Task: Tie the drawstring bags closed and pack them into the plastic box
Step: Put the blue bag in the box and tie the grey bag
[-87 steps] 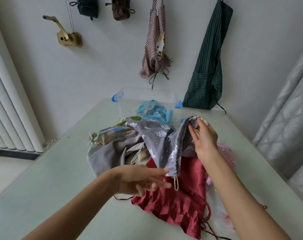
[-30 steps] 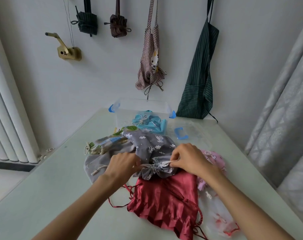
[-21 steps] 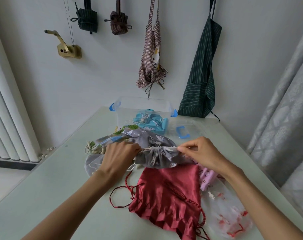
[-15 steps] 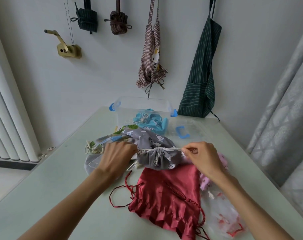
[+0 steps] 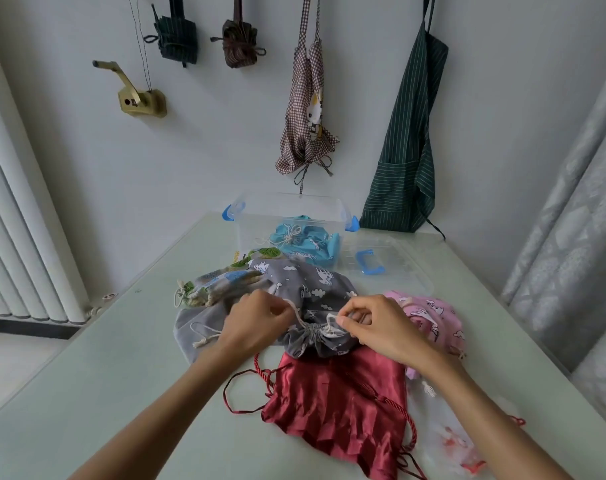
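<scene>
A grey drawstring bag point(image 5: 308, 289) printed with white animals lies mid-table, its mouth gathered tight between my hands. My left hand point(image 5: 258, 318) pinches one end of the white drawstring point(image 5: 296, 315). My right hand point(image 5: 374, 323) pinches the other end, looped at the gathered mouth. A red satin bag point(image 5: 339, 403) lies in front, a pink bag point(image 5: 433, 315) to the right, a plain grey bag point(image 5: 197, 323) and a green-printed bag point(image 5: 218, 287) to the left. The clear plastic box point(image 5: 291, 211) with blue latches stands behind, holding a tied blue bag point(image 5: 305, 242).
The box's clear lid point(image 5: 381, 261) with a blue handle lies right of the box. A sheer white bag with red print point(image 5: 450, 434) lies at the near right. Aprons point(image 5: 405, 140) hang on the wall behind; a curtain point(image 5: 571, 237) hangs along the table's right edge.
The bag's mouth has been drawn from wide open to tightly gathered. My hands have come closer together at the mouth, and the cord now loops between them.
</scene>
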`<state>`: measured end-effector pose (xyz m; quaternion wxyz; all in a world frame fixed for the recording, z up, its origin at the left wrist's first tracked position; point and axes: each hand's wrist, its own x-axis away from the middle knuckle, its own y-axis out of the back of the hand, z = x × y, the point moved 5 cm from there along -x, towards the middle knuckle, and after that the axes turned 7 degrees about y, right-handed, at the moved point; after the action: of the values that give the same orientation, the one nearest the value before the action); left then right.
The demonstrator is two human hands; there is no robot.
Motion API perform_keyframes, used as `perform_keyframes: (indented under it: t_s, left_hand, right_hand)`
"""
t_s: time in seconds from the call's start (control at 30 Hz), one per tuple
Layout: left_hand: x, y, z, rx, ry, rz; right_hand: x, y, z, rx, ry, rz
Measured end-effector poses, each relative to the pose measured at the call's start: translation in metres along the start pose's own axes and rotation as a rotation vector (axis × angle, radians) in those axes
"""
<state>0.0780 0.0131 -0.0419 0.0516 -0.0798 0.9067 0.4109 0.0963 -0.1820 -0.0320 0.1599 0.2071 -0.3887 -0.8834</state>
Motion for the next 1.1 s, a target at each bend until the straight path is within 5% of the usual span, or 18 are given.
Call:
perform_keyframes:
  t_s: [0.2,0.47,0.57,0.67,0.83,1.1]
  left_hand:
    - [-0.009,-0.004,-0.012,0.379,0.048,0.026]
    - [-0.059,-0.012,-0.026,1.531,0.322,0.133]
    - [-0.079,-0.012,-0.015,1.745,0.330,0.205]
    - [-0.091,-0.011,-0.008,1.699,0.337,0.270]
    - [-0.094,0.001,-0.013,0.948,0.121,0.302]
    - [-0.073,-0.029,-0.033,0.415,-0.074,0.504]
  right_hand:
    - [-0.006,0.004,-0.002,-0.058,-0.005,0.020]
    - [-0.048,0.013,-0.018,-0.205,-0.070,-0.165]
    - [-0.055,0.015,-0.036,-0.345,-0.173,-0.112]
    - [-0.055,0.013,-0.036,-0.458,-0.182,0.069]
    - [-0.050,0.022,-0.011,-0.378,-0.090,0.308]
    - [-0.050,0.032,-0.004,-0.242,-0.120,0.125]
